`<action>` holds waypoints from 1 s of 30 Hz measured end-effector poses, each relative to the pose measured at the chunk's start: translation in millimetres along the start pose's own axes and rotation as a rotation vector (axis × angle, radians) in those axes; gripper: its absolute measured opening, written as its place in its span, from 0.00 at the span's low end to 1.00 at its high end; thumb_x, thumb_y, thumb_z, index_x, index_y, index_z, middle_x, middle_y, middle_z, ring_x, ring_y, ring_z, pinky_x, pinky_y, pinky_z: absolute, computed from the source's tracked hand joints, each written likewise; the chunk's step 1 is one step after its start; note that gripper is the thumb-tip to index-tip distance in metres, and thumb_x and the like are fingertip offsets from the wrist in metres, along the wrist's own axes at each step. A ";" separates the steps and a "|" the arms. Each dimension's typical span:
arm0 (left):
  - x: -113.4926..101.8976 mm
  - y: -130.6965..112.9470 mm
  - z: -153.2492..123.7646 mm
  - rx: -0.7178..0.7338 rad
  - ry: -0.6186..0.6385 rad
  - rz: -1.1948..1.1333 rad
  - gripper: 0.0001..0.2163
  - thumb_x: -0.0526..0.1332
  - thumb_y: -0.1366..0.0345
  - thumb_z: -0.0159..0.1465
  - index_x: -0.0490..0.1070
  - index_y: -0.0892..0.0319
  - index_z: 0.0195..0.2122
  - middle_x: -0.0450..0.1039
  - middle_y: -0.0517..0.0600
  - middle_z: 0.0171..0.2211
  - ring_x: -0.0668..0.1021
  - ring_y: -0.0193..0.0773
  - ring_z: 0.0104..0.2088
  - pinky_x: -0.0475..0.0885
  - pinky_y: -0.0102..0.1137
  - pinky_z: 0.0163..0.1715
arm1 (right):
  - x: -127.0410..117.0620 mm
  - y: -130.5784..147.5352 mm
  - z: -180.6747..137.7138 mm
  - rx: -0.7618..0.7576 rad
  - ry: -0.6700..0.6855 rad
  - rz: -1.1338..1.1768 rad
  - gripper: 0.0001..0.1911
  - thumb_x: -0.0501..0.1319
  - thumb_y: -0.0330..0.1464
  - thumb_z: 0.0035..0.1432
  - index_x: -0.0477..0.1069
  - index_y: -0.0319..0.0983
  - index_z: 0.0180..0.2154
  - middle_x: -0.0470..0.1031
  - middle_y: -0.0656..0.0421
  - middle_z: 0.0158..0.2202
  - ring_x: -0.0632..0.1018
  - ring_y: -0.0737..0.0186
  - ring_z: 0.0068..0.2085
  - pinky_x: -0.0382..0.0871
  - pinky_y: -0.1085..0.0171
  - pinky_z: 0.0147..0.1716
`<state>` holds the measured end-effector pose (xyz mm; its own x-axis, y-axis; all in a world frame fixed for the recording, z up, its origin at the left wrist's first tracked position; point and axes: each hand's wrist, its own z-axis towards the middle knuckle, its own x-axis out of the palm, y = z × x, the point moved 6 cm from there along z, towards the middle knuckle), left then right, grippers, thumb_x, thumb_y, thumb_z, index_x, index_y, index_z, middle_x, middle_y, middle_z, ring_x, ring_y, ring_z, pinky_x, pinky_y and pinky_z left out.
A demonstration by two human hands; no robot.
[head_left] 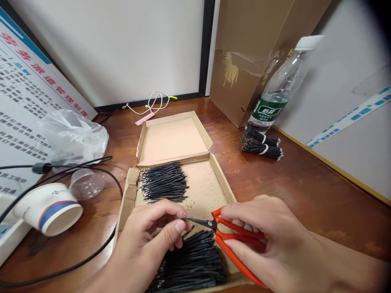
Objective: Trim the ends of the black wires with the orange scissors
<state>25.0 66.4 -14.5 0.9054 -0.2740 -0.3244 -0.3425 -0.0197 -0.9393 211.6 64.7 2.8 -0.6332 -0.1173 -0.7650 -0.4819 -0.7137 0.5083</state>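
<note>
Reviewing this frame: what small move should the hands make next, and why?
Probably squeeze the orange-handled metal scissors gently: the right hand grips their handles, the blade tips sit at the left hand's pinched fingertips, and a thin black wire seems held there.

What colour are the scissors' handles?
Orange-red handles, seen best in the head view.
</note>
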 end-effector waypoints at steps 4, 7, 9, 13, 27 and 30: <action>-0.4 1.3 0.1 -0.013 -0.011 -0.021 0.07 0.61 0.64 0.68 0.77 0.58 0.35 0.75 0.46 0.26 0.76 0.32 0.25 0.71 0.22 0.25 | -1.4 0.9 -0.6 -0.011 -0.040 -0.006 0.07 0.55 0.24 0.59 0.67 0.39 0.29 0.64 0.66 0.18 0.58 0.70 0.19 0.53 0.67 0.20; 0.8 0.3 0.3 -0.021 -0.004 -0.050 0.06 0.61 0.66 0.68 0.77 0.59 0.34 0.76 0.46 0.27 0.77 0.32 0.26 0.71 0.22 0.26 | -1.0 -0.3 -2.4 -0.011 -0.060 -0.027 0.09 0.55 0.24 0.60 0.66 0.39 0.28 0.66 0.65 0.18 0.61 0.70 0.19 0.55 0.67 0.21; 1.6 -1.9 0.5 -0.017 -0.004 -0.078 0.07 0.61 0.66 0.67 0.77 0.60 0.34 0.76 0.47 0.26 0.76 0.31 0.25 0.71 0.22 0.25 | -0.9 -1.9 -4.7 -0.011 -0.082 -0.046 0.08 0.56 0.25 0.61 0.67 0.40 0.29 0.68 0.64 0.19 0.65 0.70 0.20 0.57 0.67 0.22; 2.3 -4.3 0.3 -0.042 -0.020 -0.094 0.07 0.62 0.66 0.66 0.77 0.61 0.33 0.75 0.47 0.24 0.76 0.32 0.24 0.71 0.23 0.25 | -1.1 -3.8 -7.9 -0.013 -0.104 -0.048 0.06 0.58 0.26 0.60 0.68 0.40 0.31 0.71 0.62 0.20 0.68 0.68 0.21 0.59 0.68 0.23; -0.8 0.0 -0.3 0.004 -0.012 -0.047 0.07 0.62 0.66 0.68 0.78 0.58 0.34 0.75 0.45 0.23 0.76 0.32 0.24 0.71 0.22 0.25 | -1.3 -1.6 1.8 -0.003 -0.093 -0.023 0.06 0.56 0.24 0.59 0.69 0.38 0.31 0.66 0.66 0.19 0.60 0.70 0.19 0.54 0.67 0.21; 0.6 -0.3 -0.1 -0.006 -0.013 -0.070 0.07 0.61 0.66 0.68 0.78 0.58 0.35 0.75 0.45 0.23 0.76 0.32 0.24 0.71 0.22 0.25 | -0.6 -1.1 -1.1 -0.015 -0.076 -0.042 0.06 0.57 0.24 0.58 0.71 0.37 0.36 0.68 0.65 0.19 0.63 0.70 0.19 0.56 0.67 0.21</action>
<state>25.7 66.1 -14.3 0.9303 -0.2597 -0.2592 -0.2795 -0.0440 -0.9591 213.3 64.8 2.3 -0.6570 -0.0352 -0.7531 -0.4998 -0.7275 0.4700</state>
